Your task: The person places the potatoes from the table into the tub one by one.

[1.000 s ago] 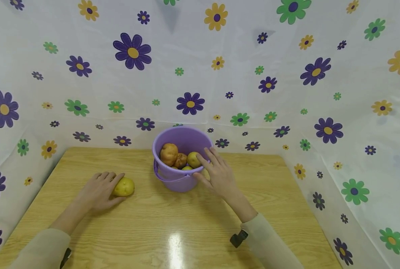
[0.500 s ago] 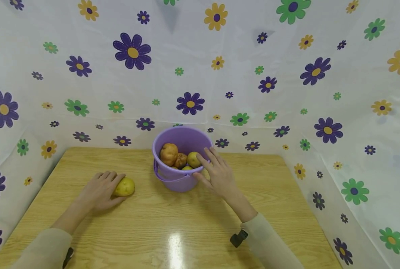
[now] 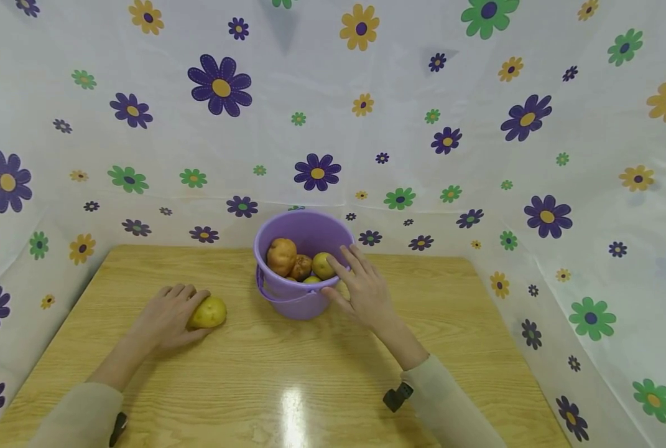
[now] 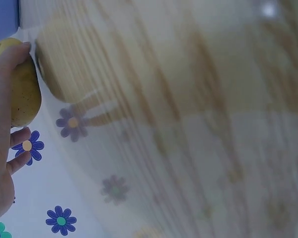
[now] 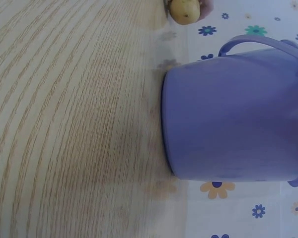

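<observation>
A rounded yellow fruit with dark specks [image 3: 209, 312] is at the left of the table, and my left hand [image 3: 171, 316] grips it from its left side, thumb in front and fingers behind. In the left wrist view the fruit [image 4: 26, 94] shows between thumb and fingers. My right hand [image 3: 364, 291] rests at the right rim of a purple bucket [image 3: 301, 306], its fingers fairly straight and spread, the index finger reaching over the rim. Inside the bucket lie a large orange lumpy fruit [image 3: 282, 257], a smaller brownish-orange one [image 3: 301, 267] and a yellow-green one [image 3: 322, 266], with others partly hidden.
The bucket's handle [image 3: 288, 300] hangs down at its front. A wood-grain table [image 3: 243, 386] lies under everything, its back edge close behind the bucket. White cloth with printed flowers [image 3: 310, 93] encloses the back and both sides.
My left hand and the yellow fruit have shifted very slightly to the right. The right hand and the bucket have stayed in place.
</observation>
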